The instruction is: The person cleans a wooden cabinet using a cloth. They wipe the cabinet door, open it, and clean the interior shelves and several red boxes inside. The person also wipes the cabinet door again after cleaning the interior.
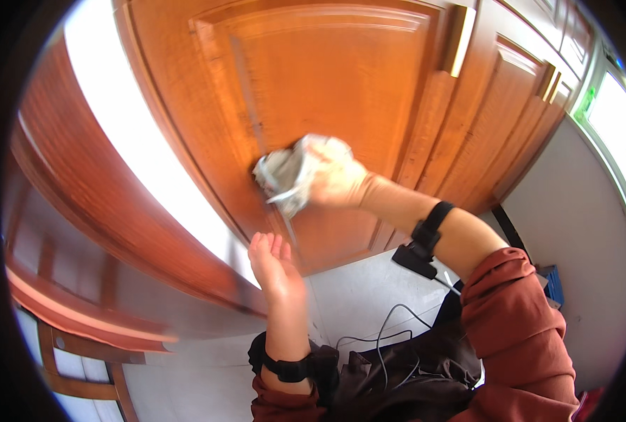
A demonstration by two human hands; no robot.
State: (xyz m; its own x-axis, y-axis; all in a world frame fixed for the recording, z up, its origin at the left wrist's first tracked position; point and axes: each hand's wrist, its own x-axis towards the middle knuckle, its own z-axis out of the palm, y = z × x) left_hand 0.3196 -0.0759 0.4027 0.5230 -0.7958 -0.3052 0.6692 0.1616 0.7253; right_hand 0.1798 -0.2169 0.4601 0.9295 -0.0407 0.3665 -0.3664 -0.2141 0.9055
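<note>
My right hand [337, 174] grips a crumpled grey cloth [286, 171] and presses it against a glossy orange-brown wooden cabinet door [339, 84]. The cloth lies over the groove at the left side of the door's raised panel. Motion blurs the hand and the cloth. Lower and to the left, my left hand [276, 264] is raised in the air with its palm turned up. Its fingers are a little curled and hold nothing. It is close to the white strip beside the door.
A gold handle [459, 42] projects at the door's upper right, and more cabinet doors [495, 105] continue rightward. A reddish wooden frame [128, 195] curves along the left. Thin cables [379, 337] hang over my lap above the tiled floor [366, 285]. A window [616, 126] is at far right.
</note>
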